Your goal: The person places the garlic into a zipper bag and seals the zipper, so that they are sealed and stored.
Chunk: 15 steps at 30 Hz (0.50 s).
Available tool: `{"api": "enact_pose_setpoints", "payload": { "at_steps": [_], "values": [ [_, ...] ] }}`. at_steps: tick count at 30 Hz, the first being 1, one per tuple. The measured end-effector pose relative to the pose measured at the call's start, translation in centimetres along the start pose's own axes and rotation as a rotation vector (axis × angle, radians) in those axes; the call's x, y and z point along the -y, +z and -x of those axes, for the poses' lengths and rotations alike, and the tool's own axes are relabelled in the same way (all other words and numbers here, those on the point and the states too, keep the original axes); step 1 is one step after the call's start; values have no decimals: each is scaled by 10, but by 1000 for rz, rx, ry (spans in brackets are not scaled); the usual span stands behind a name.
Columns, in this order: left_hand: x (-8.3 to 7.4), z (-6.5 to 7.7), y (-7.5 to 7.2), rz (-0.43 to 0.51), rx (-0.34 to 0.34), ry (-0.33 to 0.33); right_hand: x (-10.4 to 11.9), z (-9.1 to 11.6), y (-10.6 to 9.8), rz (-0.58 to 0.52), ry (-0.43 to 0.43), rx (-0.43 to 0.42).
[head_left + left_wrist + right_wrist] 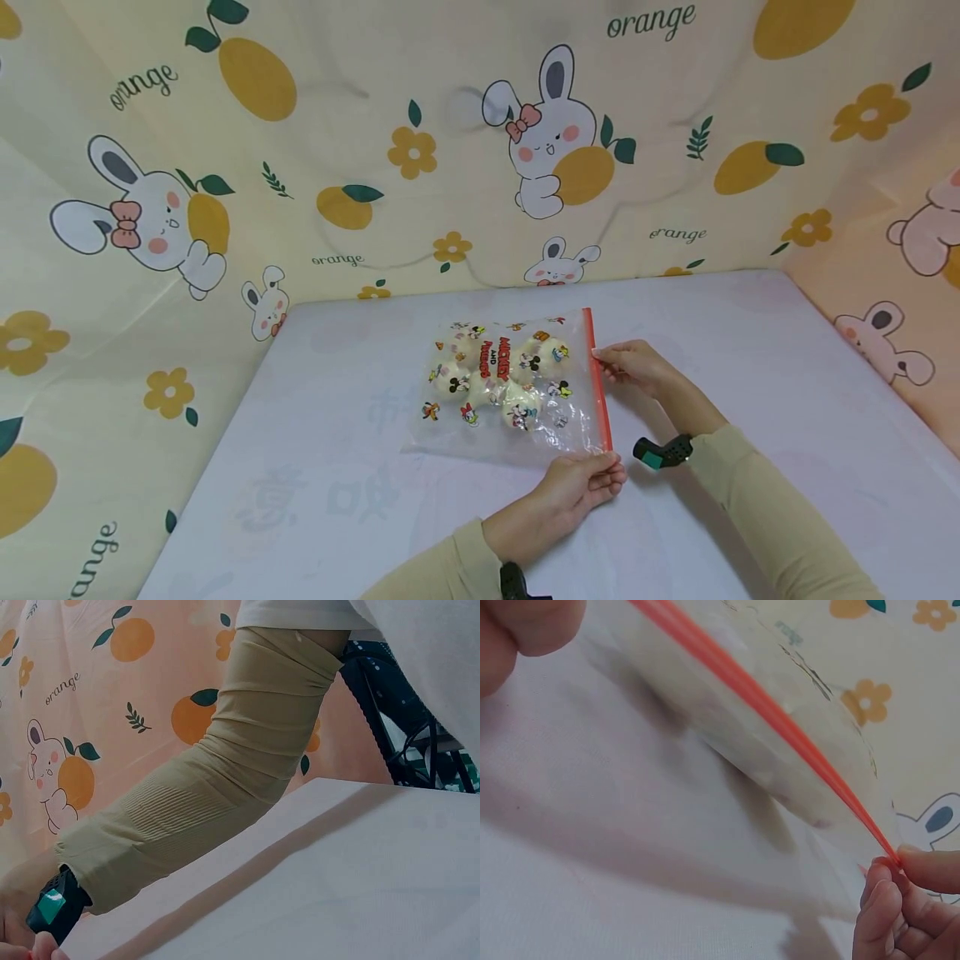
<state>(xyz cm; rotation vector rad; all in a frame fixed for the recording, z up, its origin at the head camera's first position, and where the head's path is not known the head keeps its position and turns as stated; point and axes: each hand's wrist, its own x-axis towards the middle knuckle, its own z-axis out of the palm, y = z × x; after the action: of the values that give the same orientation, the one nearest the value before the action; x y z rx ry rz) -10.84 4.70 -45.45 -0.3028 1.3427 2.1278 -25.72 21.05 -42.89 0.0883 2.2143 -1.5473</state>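
A clear zip bag (pixel 547 433) printed with cartoon figures lies on the white table, its red zip strip (pixel 597 379) along the right side. Inside are several pale round things (pixel 521 406), whose kind I cannot tell through the print. My left hand (pixel 564 498) pinches the near end of the strip between thumb and fingers. Farther along, toward the far end, my right hand (pixel 637 367) pinches the same edge. In the right wrist view the red strip (pixel 769 712) stretches between both hands, with the right fingertips (pixel 881 904) at its lower end.
The white table (pixel 315 375) spreads around the bag, with faint writing showing on it. Patterned cloth (pixel 465 183) with rabbits and oranges stands behind and at both sides. A black band with a green patch (pixel 663 452) sits on the right wrist.
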Motion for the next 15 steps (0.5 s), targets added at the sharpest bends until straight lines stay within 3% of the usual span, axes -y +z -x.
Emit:
{"api": "enact_pose_setpoints", "payload": {
  "at_steps": [15],
  "values": [
    [1,-1,-1,4,4,6,0,-4,0,0,18,-18]
  ]
}}
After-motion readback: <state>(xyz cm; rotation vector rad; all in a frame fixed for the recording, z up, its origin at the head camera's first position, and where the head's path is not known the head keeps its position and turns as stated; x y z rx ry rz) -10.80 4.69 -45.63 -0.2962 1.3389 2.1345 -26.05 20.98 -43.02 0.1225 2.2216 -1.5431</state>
